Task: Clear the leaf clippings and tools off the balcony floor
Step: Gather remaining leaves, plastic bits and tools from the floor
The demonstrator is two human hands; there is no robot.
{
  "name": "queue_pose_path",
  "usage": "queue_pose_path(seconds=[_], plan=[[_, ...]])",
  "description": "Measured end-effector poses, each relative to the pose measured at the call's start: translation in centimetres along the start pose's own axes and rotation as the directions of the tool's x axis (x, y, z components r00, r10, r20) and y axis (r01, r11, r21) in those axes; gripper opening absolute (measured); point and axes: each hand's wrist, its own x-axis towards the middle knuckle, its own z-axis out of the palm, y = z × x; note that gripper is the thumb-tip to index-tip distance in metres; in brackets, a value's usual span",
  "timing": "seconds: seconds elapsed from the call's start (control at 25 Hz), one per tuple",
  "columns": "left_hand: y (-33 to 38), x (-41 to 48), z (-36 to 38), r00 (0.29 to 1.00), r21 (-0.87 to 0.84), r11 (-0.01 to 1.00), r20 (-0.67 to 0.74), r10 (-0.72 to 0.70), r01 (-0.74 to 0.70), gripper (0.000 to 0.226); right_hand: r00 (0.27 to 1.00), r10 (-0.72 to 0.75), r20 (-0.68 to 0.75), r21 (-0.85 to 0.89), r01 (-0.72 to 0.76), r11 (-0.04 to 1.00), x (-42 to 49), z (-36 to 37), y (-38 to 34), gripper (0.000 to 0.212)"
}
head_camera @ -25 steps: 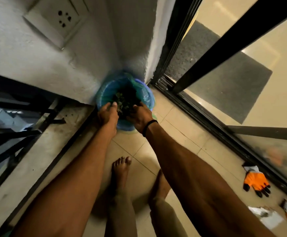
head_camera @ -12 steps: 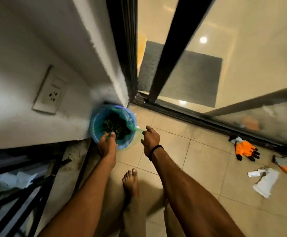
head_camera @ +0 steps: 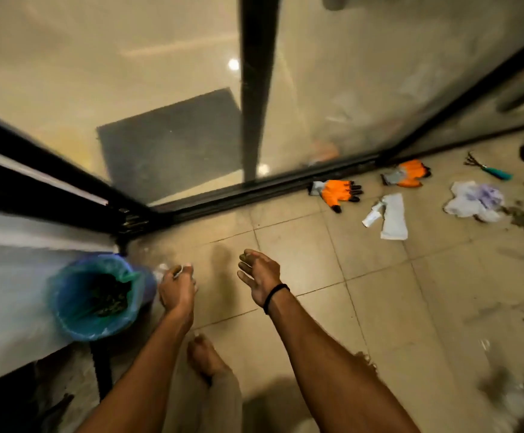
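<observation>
Head view: a person stands barefoot on the balcony floor (head_camera: 363, 292), both hands low in front.
Right hand (head_camera: 260, 276): spread loose, holding nothing, dirt on the fingertips.
Left hand (head_camera: 176, 289): fingers curled, just beside the bin (head_camera: 67, 310). Something white shows at the tips, but it is too blurry to tell if it is held.
Bin: blue, on the left, with leaf bits (head_camera: 110, 295) inside.
Things to clear: all lie off to the right, well apart from both hands. The right hand is nearer.
Near glove (head_camera: 337, 192): orange, by the door track, fingers pointing right.
Far glove (head_camera: 405, 174): just past it.
Paper (head_camera: 393, 217): white, long side pointing away.
Plastic bag (head_camera: 473, 200): crumpled, with leaf clippings (head_camera: 518, 215) beside it.
Rake (head_camera: 488, 170): farthest, slanted, prongs left, teal handle right.
In the way: only bare tiles, it seems.
</observation>
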Motion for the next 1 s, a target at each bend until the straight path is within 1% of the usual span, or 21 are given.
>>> queue_pose_path(seconds=[0.16, 0.28, 0.4, 0.48, 0.52, 0.6, 0.68, 0.76, 0.84, 0.92, 0.96, 1.0], plan=[[-1.8, -7.7, 13.0, 0.989, 0.105, 0.992, 0.134, 0.061, -0.076, 0.038, 0.996, -0.037, -0.079, 0.141, 0.047, 0.989, 0.5, -14.2, -6.6, 0.017], [-4.8, -16.0, 23.4, 0.957, 0.191, 0.969, 0.271, 0.103, -0.159, 0.043, 0.985, -0.04, -0.17, 0.253, 0.083, 0.964, -0.2, -26.6, -11.2, 0.016], [-7.7, -24.8, 33.0, 0.914, 0.236, 0.952, 0.395, 0.09, -0.195, 0.046, 0.968, -0.017, -0.251, 0.343, 0.106, 0.933, -1.4, -38.5, -15.1, 0.015], [-10.0, -30.5, 39.9, 0.888, 0.274, 0.939, 0.456, 0.064, -0.208, 0.045, 0.949, -0.023, -0.315, 0.408, 0.158, 0.899, -2.4, -46.7, -17.8, 0.015], [-10.9, -33.2, 42.9, 0.871, 0.288, 0.932, 0.489, 0.055, -0.221, 0.043, 0.936, -0.024, -0.351, 0.43, 0.184, 0.884, -2.8, -50.4, -18.9, 0.014], [-12.4, -38.1, 48.8, 0.814, 0.315, 0.914, 0.58, 0.027, -0.255, 0.036, 0.906, -0.041, -0.421, 0.469, 0.256, 0.845, -3.1, -57.4, -21.2, 0.013], [-14.3, -42.0, 54.4, 0.769, 0.36, 0.875, 0.638, 0.022, -0.325, 0.031, 0.864, -0.014, -0.504, 0.514, 0.313, 0.799, -2.8, -64.1, -22.5, 0.012], [-16.0, -44.3, 58.4, 0.731, 0.376, 0.844, 0.682, 0.026, -0.381, 0.034, 0.832, 0.039, -0.554, 0.552, 0.331, 0.765, -2.7, -68.6, -23.2, 0.012], [-18.1, -46.7, 62.3, 0.699, 0.448, 0.752, 0.714, 0.025, -0.484, 0.029, 0.801, 0.104, -0.59, 0.601, 0.351, 0.718, -2.5, -73.3, -24.0, 0.009], [-18.9, -50.0, 65.5, 0.652, 0.505, 0.646, 0.758, -0.015, -0.572, 0.024, 0.776, 0.167, -0.608, 0.659, 0.375, 0.652, -2.3, -77.5, -24.4, 0.007], [-19.6, -51.2, 67.3, 0.617, 0.508, 0.602, 0.786, -0.031, -0.617, 0.023, 0.769, 0.178, -0.614, 0.673, 0.394, 0.626, -2.2, -79.5, -24.8, 0.009], [-20.3, -52.2, 68.6, 0.599, 0.516, 0.55, 0.8, -0.037, -0.657, 0.024, 0.761, 0.211, -0.613, 0.69, 0.386, 0.612, -2.0, -81.3, -24.9, 0.013]])
